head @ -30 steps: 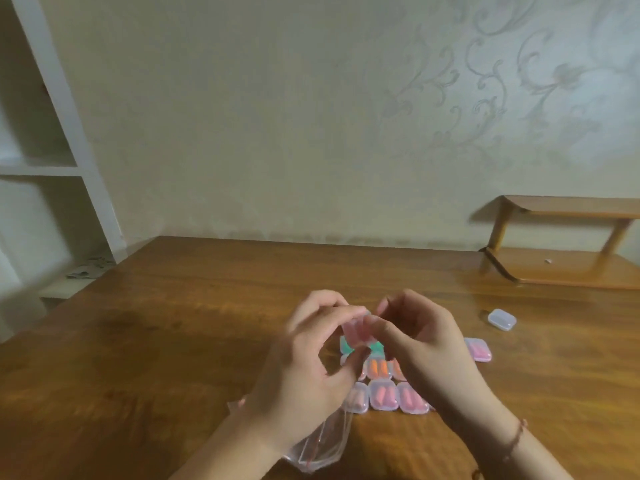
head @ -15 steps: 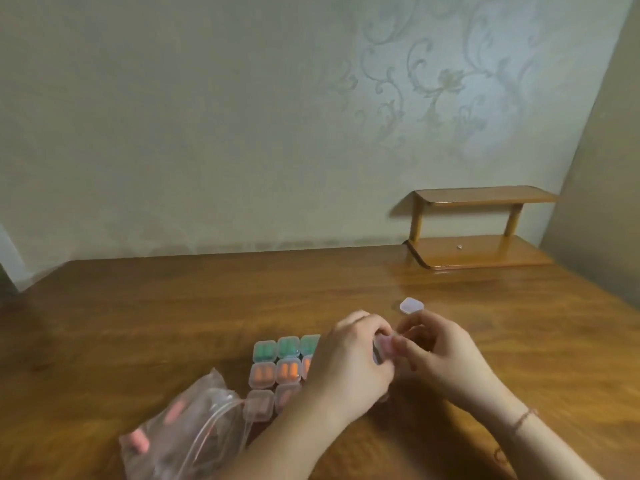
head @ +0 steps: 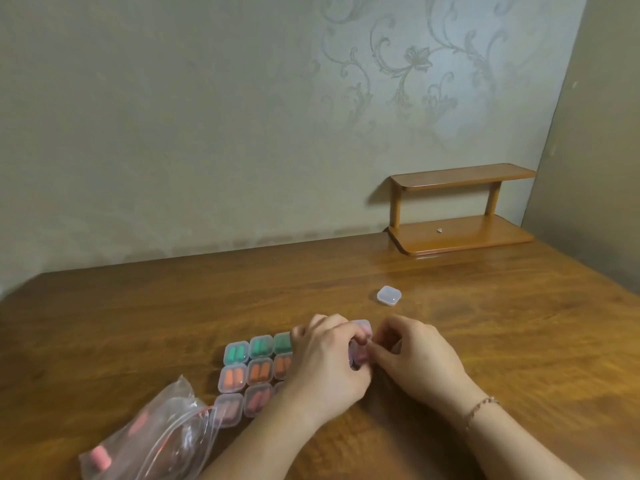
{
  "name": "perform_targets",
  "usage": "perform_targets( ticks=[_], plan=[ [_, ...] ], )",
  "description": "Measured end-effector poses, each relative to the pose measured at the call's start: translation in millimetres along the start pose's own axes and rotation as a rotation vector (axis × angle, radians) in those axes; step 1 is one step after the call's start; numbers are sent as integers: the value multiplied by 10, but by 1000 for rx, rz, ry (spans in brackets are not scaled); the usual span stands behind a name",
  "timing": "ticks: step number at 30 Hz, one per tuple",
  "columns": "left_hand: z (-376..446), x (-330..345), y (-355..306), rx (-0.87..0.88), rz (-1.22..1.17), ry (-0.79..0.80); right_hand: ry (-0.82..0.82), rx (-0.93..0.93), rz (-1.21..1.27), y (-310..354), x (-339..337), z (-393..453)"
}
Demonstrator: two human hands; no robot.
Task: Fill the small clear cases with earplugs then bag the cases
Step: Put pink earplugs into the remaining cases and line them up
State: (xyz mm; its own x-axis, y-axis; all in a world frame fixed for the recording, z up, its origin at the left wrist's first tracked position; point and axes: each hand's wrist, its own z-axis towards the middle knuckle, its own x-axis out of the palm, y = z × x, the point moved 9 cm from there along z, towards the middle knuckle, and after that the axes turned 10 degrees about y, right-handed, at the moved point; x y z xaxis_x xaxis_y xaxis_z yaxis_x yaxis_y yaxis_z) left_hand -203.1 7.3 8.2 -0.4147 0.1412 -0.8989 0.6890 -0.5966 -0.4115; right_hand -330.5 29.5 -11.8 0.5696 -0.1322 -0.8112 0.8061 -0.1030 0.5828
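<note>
The wooden surface (head: 138, 306) carries everything, and it is slick enough that a dropped case would likely skid. At the far right stands a small two-tier shelf (head: 460, 233), well out of the way.

At the near left lies the clear zip bag (head: 162, 441) with pink earplugs inside. Its mouth faces the grid of filled cases (head: 249, 370), green, orange and pink in rows, just beside it. A careless sweep of the left forearm could scatter that grid or push the bag off the near edge.

The left hand (head: 329, 368) and right hand (head: 415, 362) meet over a pink-filled case (head: 360, 348), fingers of both curled and pinching it. Whether its lid is snapped down I cannot tell. Squeezed off-centre, it could pop open and spill the plugs.

One empty-looking case (head: 389, 295) sits apart, farther back, easy to overlook.
</note>
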Motion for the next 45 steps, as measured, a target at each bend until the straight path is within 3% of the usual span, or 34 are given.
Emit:
perform_targets(
  ticks=[4, 8, 12, 18, 27, 34, 40, 45],
  plan=[
    [13, 7, -27, 6, 22, 24, -28, -13, 68, -13, -60, 6],
    [214, -71, -165, 28, -6, -8, -165, 35, 157, -151, -313, 3],
    [642, 67, -221, -41, 20, 59, -283, 126, 208, -379, -523, -11],
    [1020, 372, -288, -82, 144, 132, -290, 191, 237, -568, -534, 63],
    [1049, 379, -447, -28, -17, 65, -271, 218, 118, -659, -465, 182],
    [638, 35, -372, -1, -528, -11, -347, -108, 361, -309, -572, 75],
    [-39, -242, -74, -147, -1302, 0, -636, -530, 123, 452, -652, -488],
    [-707, -491, 47, -66, -1811, 87, -702, -907, 187, 1197, -519, -984]
  ],
)
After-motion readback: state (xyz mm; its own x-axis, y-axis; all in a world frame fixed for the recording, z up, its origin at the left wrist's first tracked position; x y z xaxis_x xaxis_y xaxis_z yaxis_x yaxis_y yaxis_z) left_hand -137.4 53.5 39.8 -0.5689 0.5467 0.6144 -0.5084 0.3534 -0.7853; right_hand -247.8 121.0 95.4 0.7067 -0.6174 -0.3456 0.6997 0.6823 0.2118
